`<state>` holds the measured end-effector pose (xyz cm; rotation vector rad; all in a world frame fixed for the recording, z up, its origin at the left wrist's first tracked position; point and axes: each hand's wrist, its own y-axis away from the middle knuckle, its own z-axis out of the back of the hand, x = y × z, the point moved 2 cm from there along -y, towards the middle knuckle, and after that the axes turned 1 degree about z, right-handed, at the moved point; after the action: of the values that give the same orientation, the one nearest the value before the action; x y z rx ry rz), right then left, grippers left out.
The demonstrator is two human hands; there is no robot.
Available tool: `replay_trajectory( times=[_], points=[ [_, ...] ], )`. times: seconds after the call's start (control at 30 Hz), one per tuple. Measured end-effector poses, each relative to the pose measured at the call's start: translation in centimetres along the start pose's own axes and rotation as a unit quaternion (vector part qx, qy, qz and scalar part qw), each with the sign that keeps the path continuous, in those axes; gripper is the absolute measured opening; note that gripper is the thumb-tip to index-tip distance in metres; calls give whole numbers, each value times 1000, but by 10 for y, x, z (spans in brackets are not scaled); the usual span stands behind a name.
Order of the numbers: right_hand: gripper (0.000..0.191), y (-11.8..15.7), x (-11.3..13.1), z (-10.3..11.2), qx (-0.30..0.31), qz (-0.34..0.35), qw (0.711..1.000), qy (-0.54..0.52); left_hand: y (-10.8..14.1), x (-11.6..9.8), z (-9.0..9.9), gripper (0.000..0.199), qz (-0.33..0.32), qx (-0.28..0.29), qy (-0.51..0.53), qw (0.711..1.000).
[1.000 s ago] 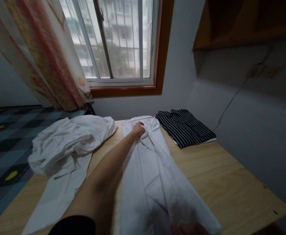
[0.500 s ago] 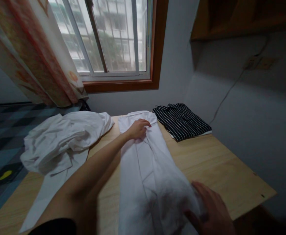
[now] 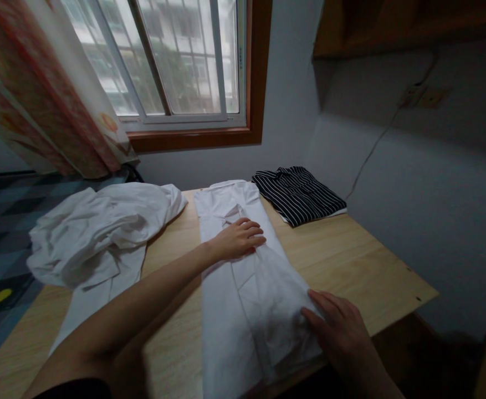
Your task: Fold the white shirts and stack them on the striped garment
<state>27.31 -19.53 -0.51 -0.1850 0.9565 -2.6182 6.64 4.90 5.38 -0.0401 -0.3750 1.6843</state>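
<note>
Both left hand [image 3: 238, 240] and right hand [image 3: 343, 328], fingers [image 3: 254, 231] parted, touch white cloth [image 3: 282, 302] on table [image 3: 351, 260]

1. A white garment [image 3: 221, 310] is spread on a wooden table [image 3: 342, 260].
2. Its upper part is covered by the left hand [image 3: 239, 239], palm down.
3. Its right edge is touched by the right hand [image 3: 342, 330].
4. A striped garment [image 3: 301, 195] is folded at the far right.
5. A white cloth [image 3: 88, 233] is heaped at the left.
6. A window [image 3: 188, 61] is flanked by a curtain [image 3: 51, 94].
</note>
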Motion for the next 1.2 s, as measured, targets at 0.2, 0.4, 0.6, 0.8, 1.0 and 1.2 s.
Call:
replay_trajectory(
  times=[0.2,0.4,0.6,0.8,1.0,1.2],
  points=[
    [19,-14,4,2,2,80,996,-37,11,-25,6,30,-63,-28,-22,997],
    [19,-26,26,3,33,158,981,-106,16,-28,5,20,-56,-29,-24,998],
    [20,-35,30,4,-38,165,982,-79,20,-22,-3,12,7,-31,-2,999],
    [22,-52,44,23,-96,176,974,-103,21,-24,-5,16,13,-49,34,998],
    [17,-59,81,22,-33,298,944,-137,22,-28,-2,25,37,-36,-2,999],
    [8,-45,94,-3,31,323,935,-145,29,-35,1,19,-22,23,-17,999]
  ],
)
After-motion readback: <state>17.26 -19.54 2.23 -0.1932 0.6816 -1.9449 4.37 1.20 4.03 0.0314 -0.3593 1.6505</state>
